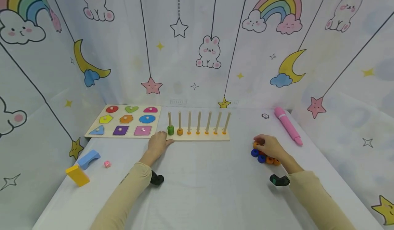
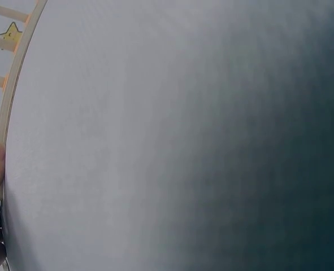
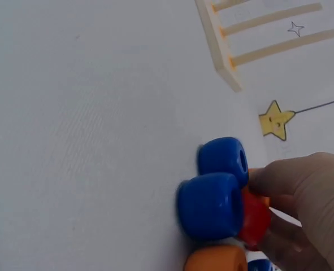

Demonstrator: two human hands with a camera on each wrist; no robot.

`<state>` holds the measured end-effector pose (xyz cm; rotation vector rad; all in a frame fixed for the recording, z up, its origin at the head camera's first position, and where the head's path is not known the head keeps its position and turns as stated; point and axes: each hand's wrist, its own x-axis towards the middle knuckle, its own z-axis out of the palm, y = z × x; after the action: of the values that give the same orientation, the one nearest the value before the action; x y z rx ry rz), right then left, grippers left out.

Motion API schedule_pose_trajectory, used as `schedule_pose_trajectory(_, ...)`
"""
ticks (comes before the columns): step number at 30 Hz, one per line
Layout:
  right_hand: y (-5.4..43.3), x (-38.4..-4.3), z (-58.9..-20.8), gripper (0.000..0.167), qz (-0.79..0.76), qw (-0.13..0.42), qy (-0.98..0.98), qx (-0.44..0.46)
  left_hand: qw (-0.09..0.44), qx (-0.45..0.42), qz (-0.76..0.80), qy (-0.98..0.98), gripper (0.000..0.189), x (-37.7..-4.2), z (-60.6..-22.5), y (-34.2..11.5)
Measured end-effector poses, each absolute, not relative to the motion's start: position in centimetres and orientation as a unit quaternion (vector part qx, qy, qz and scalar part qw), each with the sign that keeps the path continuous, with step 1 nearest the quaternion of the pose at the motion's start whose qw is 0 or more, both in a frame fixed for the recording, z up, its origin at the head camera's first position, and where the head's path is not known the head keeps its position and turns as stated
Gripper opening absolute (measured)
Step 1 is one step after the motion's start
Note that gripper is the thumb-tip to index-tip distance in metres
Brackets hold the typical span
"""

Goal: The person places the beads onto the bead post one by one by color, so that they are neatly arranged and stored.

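Observation:
My left hand [image 1: 158,143] holds the left end of a wooden peg board [image 1: 201,138], thumb along its front edge. Several upright pegs line the board; green beads [image 1: 170,130] sit on the leftmost peg and an orange bead [image 1: 180,132] on the one beside it. On the right, my right hand [image 1: 271,146] reaches over a cluster of beads and pinches an orange bead [image 1: 255,145], mostly hidden by the fingers in the right wrist view. Around it lie blue beads [image 3: 211,206], a red bead [image 3: 254,221] and other orange beads [image 3: 216,259].
A shape puzzle board [image 1: 132,136] lies left of the peg board. Blue arch block [image 1: 89,159], yellow block [image 1: 77,175] and a small pink die [image 1: 107,164] are at the left edge. A pink marker-shaped stick [image 1: 288,125] lies back right, near a small black-outlined ring [image 1: 265,116].

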<state>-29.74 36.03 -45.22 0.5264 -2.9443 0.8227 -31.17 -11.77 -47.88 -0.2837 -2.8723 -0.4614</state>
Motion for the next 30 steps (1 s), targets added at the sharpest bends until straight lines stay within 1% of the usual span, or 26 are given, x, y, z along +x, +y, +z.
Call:
schedule_pose_trajectory(4, 35.0, -30.1, -44.2, 0.033, 0.292, 0.042, -0.941, 0.166, 0.103, -0.094, -0.154, -0.978, 0.045, -31.1, -47.7, -11.7)
schedule_pose_trajectory(8, 32.9, -31.1, -42.1, 0.036, 0.317, 0.087, -0.929, 0.170, 0.100, -0.093, -0.149, -0.979, 0.046, -31.1, -47.7, -11.7)
schedule_pose_trajectory(13, 28.8, -32.8, -38.9, 0.039, 0.362, 0.149, -0.899, 0.197, 0.100, -0.093, -0.147, -0.980, 0.046, -31.2, -47.6, -11.7)
schedule_pose_trajectory(17, 24.8, -34.2, -37.1, 0.038, 0.390, 0.182, -0.872, 0.231, 0.103, -0.094, -0.146, -0.979, 0.046, -31.2, -47.6, -11.7)
schedule_pose_trajectory(22, 19.7, -35.7, -36.3, 0.035, 0.408, 0.189, -0.846, 0.286, 0.109, -0.093, -0.153, -0.978, 0.045, -31.2, -47.8, -11.8)
schedule_pose_trajectory(30, 12.3, -36.9, -36.7, 0.035, 0.413, 0.153, -0.837, 0.326, 0.108, -0.093, -0.150, -0.978, 0.044, -31.5, -48.1, -11.8)
